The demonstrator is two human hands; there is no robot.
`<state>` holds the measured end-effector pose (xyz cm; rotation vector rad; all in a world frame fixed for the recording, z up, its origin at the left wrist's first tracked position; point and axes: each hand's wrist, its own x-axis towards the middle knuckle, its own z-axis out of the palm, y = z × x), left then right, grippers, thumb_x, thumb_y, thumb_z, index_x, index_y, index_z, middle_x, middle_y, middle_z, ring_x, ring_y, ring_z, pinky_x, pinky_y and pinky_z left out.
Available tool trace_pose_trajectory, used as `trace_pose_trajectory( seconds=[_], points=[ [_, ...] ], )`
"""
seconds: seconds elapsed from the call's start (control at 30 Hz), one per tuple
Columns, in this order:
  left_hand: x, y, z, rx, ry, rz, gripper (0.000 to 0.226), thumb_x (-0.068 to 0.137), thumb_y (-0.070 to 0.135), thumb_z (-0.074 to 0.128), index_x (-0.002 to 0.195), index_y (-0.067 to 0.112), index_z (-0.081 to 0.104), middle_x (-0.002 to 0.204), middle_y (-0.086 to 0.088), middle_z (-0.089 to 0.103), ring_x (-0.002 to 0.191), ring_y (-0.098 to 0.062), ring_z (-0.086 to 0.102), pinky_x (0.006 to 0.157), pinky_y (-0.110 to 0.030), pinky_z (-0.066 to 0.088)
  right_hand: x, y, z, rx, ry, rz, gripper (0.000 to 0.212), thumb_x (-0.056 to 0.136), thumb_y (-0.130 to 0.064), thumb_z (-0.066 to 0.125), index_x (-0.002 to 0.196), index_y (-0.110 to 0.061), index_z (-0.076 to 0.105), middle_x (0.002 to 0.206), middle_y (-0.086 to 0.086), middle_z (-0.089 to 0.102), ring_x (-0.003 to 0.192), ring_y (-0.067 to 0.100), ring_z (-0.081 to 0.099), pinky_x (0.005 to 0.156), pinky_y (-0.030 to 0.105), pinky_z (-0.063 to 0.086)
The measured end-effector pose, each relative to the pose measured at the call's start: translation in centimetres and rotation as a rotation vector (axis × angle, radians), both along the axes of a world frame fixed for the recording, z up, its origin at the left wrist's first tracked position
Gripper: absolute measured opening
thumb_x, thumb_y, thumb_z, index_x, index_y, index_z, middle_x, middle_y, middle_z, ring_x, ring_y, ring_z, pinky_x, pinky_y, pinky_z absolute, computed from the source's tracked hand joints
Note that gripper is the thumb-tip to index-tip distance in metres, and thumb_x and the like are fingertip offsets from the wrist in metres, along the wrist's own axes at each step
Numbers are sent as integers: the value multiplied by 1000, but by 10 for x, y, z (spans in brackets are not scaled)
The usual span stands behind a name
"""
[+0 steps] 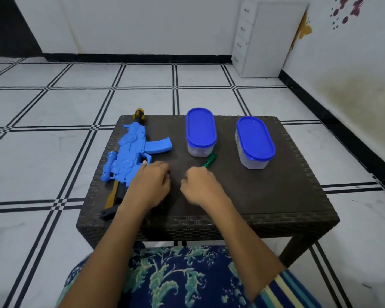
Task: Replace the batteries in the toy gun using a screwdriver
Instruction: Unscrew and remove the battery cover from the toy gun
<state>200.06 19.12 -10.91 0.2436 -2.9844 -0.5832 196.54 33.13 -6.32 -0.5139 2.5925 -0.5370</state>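
Blue plastic toy gun (129, 152), with orange-and-black barrel and stock, is lying flat along the left side of the dark woven-wicker worktop (265, 196). The left hand (150, 185) is resting against its rear body, fingers curled; whether this grip is closing on the gun cannot be told. The right hand (200, 185) is curling just beside the green-handled screwdriver (209, 160); whether that grip is holding it cannot be told. A clear oval tub with a blue lid (201, 130) is standing behind the screwdriver, a second tub (255, 141) to its right, both closed. Judged step: taking up the tool, before any unscrewing. The next move is calling for exposing the battery-cover screw and seating the tip squarely.
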Motion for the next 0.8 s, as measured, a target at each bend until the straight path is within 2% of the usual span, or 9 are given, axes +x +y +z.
trace_pose_trajectory(
  seconds=[0.13, 0.17, 0.23, 0.3, 0.47, 0.57, 0.67, 0.73, 0.8],
  points=[
    [14, -17, -5, 74, 55, -10, 17, 93, 17, 49, 101, 12, 63, 101, -5, 63, 96, -27, 57, 89, -43, 46, -15, -6, -8, -86, 144, -273, 13, 97, -22, 52, 90, -11, 51, 91, 6, 51, 103, 30, 58, 69, 34, 39],
    [15, -18, -6, 71, 58, -25, 17, 93, 19, 49, 101, 14, 63, 102, -3, 63, 96, -26, 57, 85, -42, 47, -19, -5, -13, -94, 188, -338, 15, 98, -26, 53, 97, -11, 54, 95, 7, 55, 106, 31, 59, 70, 33, 38],
    [12, -22, -5, 46, 62, -27, 16, 93, 23, 51, 99, 15, 63, 102, -1, 64, 96, -24, 58, 82, -40, 48, -27, -4, -23, -96, 222, -425, 34, 98, -35, 56, 118, -8, 55, 116, 11, 61, 114, 32, 58, 73, 34, 38],
    [9, -23, -3, 9, 45, -13, 19, 92, 29, 51, 97, 14, 63, 98, -2, 64, 94, -24, 58, 79, -40, 48, -34, -6, -31, -91, 239, -447, 44, 96, -40, 59, 124, -6, 53, 124, 12, 60, 116, 33, 58, 76, 35, 42],
    [8, -24, -5, -16, 9, -34, 25, 94, 31, 49, 100, 12, 64, 95, -5, 65, 94, -26, 57, 89, -36, 40, -39, -14, -37, -112, 291, -473, 30, 93, -19, 64, 117, -4, 53, 116, 13, 62, 110, 31, 61, 68, 29, 37],
    [8, -25, -4, 2, 4, -55, 24, 94, 30, 50, 102, 13, 64, 99, -4, 65, 97, -25, 58, 89, -37, 41, -44, -17, -38, -198, 226, -546, 25, 85, -11, 66, 106, -2, 57, 108, 14, 64, 102, 32, 63, 62, 26, 40],
    [12, -30, -4, 23, 15, -81, 23, 93, 29, 51, 103, 13, 64, 99, -2, 66, 96, -25, 58, 85, -35, 42, -48, -20, -37, -303, 69, -603, 23, 76, -17, 72, 92, -6, 59, 93, 10, 70, 77, 26, 71, 46, 22, 39],
    [16, -31, -3, 44, 31, -93, 21, 93, 26, 52, 105, 15, 64, 101, -1, 65, 96, -24, 57, 85, -35, 43, -46, -21, -33, -372, -37, -608, 22, 73, -19, 74, 85, -6, 61, 83, 5, 72, 59, 21, 72, 49, 26, 53],
    [19, -34, -2, 64, 48, -90, 20, 92, 23, 53, 107, 15, 65, 103, -1, 66, 98, -24, 58, 86, -39, 46, -43, -24, -30, -495, -101, -589, 18, 71, -13, 74, 76, -2, 61, 73, 3, 69, 50, 19, 71, 62, 36, 63]
  ],
)
